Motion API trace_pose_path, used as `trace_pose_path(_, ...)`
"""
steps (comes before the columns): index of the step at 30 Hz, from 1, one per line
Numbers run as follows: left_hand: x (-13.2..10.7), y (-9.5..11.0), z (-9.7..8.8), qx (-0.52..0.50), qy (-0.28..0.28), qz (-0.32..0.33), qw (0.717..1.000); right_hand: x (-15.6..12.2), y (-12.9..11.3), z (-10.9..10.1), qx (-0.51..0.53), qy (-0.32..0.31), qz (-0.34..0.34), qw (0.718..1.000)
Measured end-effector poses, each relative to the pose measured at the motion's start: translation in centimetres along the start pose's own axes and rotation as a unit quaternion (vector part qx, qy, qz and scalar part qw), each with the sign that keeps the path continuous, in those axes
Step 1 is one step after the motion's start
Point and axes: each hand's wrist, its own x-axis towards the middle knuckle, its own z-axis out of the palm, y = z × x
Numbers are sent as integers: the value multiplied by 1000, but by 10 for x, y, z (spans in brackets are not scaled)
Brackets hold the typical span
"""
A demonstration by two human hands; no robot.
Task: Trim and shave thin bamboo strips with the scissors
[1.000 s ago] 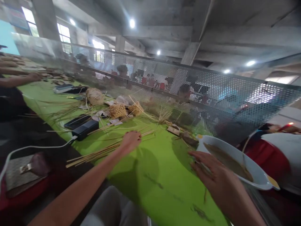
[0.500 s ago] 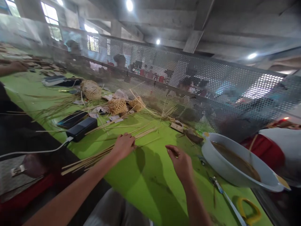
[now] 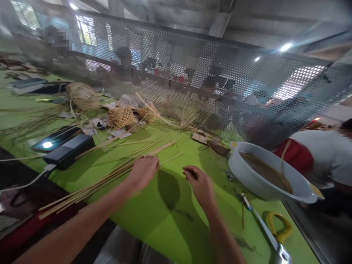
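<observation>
My left hand (image 3: 145, 169) is closed with its fingers curled down on the thin bamboo strips (image 3: 101, 181), which lie in a loose bundle across the green table. A short strip end shows just past its fingertips. Apart from it, my right hand (image 3: 199, 183) hovers over the table with thumb and fingers pinched together; whatever may be between them is too small to make out. Beyond the left hand lie two small woven bamboo baskets, one lattice basket (image 3: 121, 116) and another basket (image 3: 149, 112).
A larger woven basket (image 3: 83, 96) lies farther left. Nearer are a phone (image 3: 56, 138) and a black power bank (image 3: 68, 151) with a cable. To the right stand a white basin (image 3: 253, 179) of brown liquid and yellow-handled scissors (image 3: 279, 229). A perforated metal screen (image 3: 176, 79) runs behind.
The view has turned and dipped slightly, so the table things appear shifted left. My right hand's fingers are drawn closer together. My left hand stays on the strips.
</observation>
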Motion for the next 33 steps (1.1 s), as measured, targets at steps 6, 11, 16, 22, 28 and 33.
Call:
trace_pose_path(6, 6, 1, 4, 11, -17, -10, 1000, 1, 4, 2, -17, -8, 0, 1000)
trace_pose_path(11, 8, -3, 7, -26, -17, -43, 999, 1, 6, 4, -19, -7, -9, 1000)
trace_pose_path(16, 10, 12, -4, -164, -38, -42, 985, 2, 6, 9, 133, -14, 52, 990)
trace_pose_path(22, 4, 44, -4, -429, -95, -17, 898, 3, -7, 3, 347, -50, 92, 932)
trace_pose_path(28, -5, 57, -3, -564, -145, -23, 813, 3, -9, -2, 398, 2, 84, 914)
trace_pose_path(33, -9, 63, -5, -581, -148, -24, 800, 2, -9, -4, 408, 10, 84, 909)
